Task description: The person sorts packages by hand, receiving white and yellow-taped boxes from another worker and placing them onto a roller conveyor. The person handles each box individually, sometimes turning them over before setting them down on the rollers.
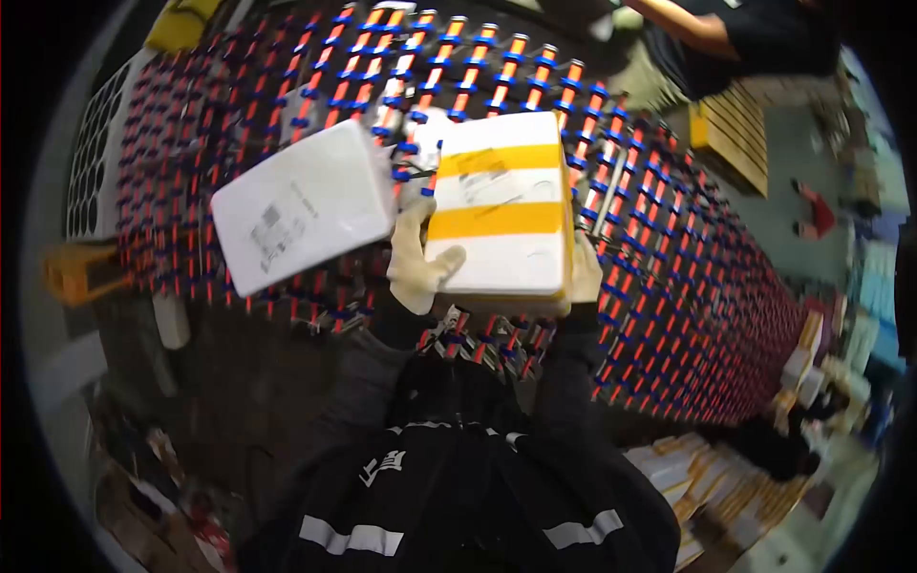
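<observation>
Between my two gloved hands is a white foam box (pixel 497 260) with two yellow tape bands and a label on its top. My left hand (pixel 411 263) grips its left side, the thumb lying over the top near the front corner. On the opposite side, my right hand (pixel 586 270) presses against the box; the box hides part of its fingers. To the left, a white foam box or package (pixel 330 205) with printed marks rests at an angle on the roller conveyor (pixel 659 277), close to my left hand but apart from it.
Blue-and-orange rollers spread to both sides. Another person (pixel 735 43) stands across the conveyor. A wooden pallet (pixel 735 138) lies on the floor at the upper right. Taped boxes (pixel 712 487) are stacked at the lower right, and a yellow bag (pixel 181 24) is at the upper left.
</observation>
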Demonstrator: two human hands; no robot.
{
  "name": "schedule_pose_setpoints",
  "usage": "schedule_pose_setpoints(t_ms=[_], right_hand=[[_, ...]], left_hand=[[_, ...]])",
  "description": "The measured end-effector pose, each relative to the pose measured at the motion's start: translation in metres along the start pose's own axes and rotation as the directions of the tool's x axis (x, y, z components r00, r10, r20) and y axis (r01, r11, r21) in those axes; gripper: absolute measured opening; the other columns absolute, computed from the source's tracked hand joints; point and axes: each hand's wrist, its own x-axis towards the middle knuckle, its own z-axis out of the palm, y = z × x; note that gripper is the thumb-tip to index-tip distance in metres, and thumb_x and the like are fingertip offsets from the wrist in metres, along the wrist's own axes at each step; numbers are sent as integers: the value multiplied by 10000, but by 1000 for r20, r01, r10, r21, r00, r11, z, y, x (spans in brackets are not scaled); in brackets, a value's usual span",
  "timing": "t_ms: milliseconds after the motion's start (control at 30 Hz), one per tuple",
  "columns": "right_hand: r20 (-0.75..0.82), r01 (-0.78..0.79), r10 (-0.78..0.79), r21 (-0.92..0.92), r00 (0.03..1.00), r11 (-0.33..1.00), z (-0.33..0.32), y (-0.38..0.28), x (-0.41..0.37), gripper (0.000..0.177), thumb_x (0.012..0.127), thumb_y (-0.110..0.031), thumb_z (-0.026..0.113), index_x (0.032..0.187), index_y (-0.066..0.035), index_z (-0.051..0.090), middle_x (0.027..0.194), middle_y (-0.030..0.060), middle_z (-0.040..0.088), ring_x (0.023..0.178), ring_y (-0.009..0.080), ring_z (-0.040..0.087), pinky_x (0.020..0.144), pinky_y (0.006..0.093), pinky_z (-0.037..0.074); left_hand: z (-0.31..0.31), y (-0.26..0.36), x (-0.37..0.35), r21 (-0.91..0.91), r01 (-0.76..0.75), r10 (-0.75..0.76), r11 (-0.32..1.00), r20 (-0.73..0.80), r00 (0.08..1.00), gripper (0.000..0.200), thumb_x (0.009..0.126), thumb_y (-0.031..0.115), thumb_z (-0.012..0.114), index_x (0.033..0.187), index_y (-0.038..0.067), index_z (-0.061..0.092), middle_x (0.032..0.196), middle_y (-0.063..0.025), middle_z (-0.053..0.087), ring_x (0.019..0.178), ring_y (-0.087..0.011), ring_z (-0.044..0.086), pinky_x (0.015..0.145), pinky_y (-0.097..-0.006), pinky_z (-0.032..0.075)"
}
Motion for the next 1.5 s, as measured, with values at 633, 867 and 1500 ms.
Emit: schedule_pose_setpoints(t_ms=[633,867,1500], right_hand=[[13,150,-304,849,952,506,12,-74,41,743,1055,-613,367,1567,-76,364,1499,156,519,1340,320,531,1110,506,446],[-386,200,-92,250,918,947,28,-102,106,557,1082,-509,416,1410,-74,534,1363,98,629,1242,242,614,1003,390,510],[451,-80,31,90,892,993,168,25,161,488,1087,-383,505,1430,-38,548,1396,60,609,1202,163,603,1008,343,490]], left_hand=[[128,35,145,-385,478,39,789,809,587,1127,706,87,837,1646,107,215,1499,-80,509,1326,-206,545,1087,-382,486],[125,67,70,15,-254,245,967,223,944,344,810,18,682,1152,0,710,1147,-164,716,1072,-355,682,926,-414,529],[-92,-34,-54,-144,-196,80,970,-570,818,635,993,339,467,1428,-123,473,1316,-196,635,1162,-293,636,1022,-405,490]])
